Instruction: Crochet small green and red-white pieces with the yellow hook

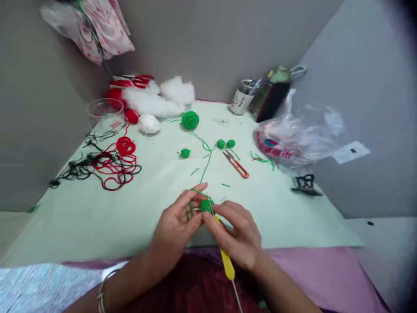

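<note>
My left hand (177,221) pinches a small green crocheted piece (206,205), with green yarn (205,161) looped over its fingers. My right hand (239,234) grips a yellow-handled crochet hook (226,261) whose tip is at the green piece. The yarn strand runs away across the pale green table (146,208) to a green yarn ball (190,119). Both hands are close together at the table's near edge.
Orange snips (237,165) and three small green crocheted balls (225,144) lie mid-table. Tangled red and black yarn (107,163) is on the left. White stuffing (156,100), red yarn and a plastic cup sit at the back. A plastic bag (293,134) and bottles are on the right.
</note>
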